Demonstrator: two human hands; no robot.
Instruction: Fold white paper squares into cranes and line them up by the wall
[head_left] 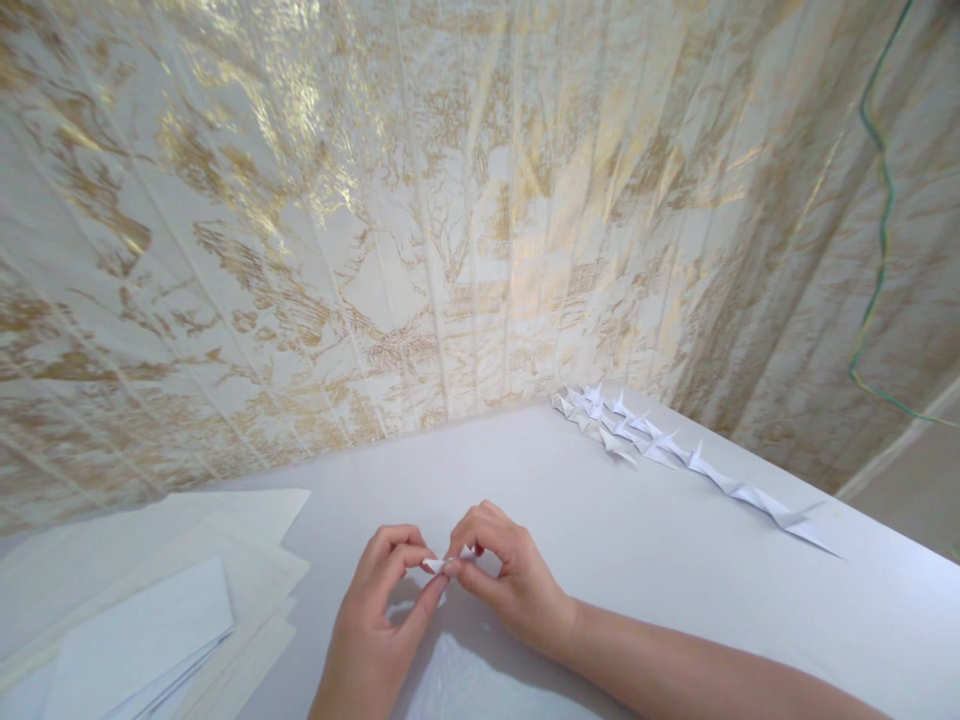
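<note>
Near the front middle of the white table, a small piece of folded white paper is pinched between my two hands. My left hand grips its left side between thumb and fingers. From the right, my right hand pinches the same paper with thumb and forefinger, and the fingertips of both hands nearly meet. Most of the paper is hidden by my fingers, so its full shape cannot be made out.
Folded white paper cranes stand in rows along the table's back right edge. At the left lie cream sheets with white paper on top. A gold-patterned curtain hangs behind, and a green-yellow wire hangs at the right.
</note>
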